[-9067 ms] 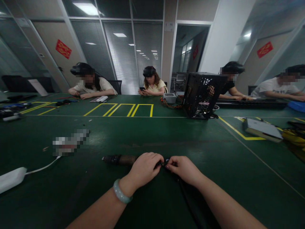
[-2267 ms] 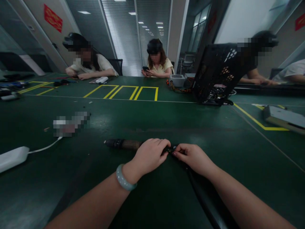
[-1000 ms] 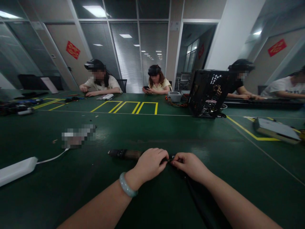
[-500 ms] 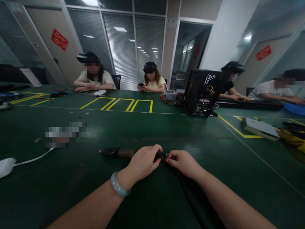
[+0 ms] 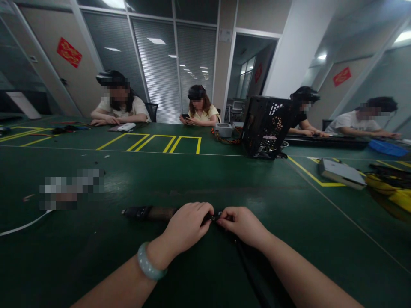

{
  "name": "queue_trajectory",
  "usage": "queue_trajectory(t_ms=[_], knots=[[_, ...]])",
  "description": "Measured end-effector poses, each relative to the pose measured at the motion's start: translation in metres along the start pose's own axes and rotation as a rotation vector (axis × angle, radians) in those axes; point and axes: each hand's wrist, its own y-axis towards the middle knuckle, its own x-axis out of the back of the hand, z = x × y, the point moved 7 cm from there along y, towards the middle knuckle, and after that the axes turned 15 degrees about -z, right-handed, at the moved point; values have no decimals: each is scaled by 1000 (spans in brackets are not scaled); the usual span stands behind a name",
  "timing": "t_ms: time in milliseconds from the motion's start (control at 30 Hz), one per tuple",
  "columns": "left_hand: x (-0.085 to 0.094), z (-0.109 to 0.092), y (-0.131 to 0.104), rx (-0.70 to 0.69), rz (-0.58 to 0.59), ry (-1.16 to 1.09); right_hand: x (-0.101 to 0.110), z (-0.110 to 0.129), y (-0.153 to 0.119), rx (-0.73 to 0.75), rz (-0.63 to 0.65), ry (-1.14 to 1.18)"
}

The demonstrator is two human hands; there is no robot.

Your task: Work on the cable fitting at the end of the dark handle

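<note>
A dark cylindrical tool [image 5: 150, 213] with a brownish middle lies across the green table, its narrow tip pointing left. My left hand [image 5: 189, 224] is closed round the tool's right part, a pale bangle on its wrist. Close beside it, my right hand [image 5: 242, 224] pinches something small and dark at the tool's right end; what exactly is too small to make out. A black strap-like piece [image 5: 248, 267] runs from below my right hand toward the table's near edge.
On the green table [image 5: 144, 173] stand a black computer case [image 5: 266, 127] and a silver box [image 5: 342, 173]. A yellow bag [image 5: 393, 192] lies far right, a blurred object with a white cable [image 5: 28, 226] at left. Several people sit across the table.
The view has shifted slightly, so the tool and both hands appear a little lower and further left. Both hands keep nearly the same hold.
</note>
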Motion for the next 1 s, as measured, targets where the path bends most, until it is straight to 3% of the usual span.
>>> queue_trajectory(t_ms=[667, 1000], knots=[[-4, 7, -1, 45, -11, -35, -1, 0, 0, 19, 8, 18], [-6, 3, 0, -19, 9, -8, 0, 3, -1, 50, -5, 18]])
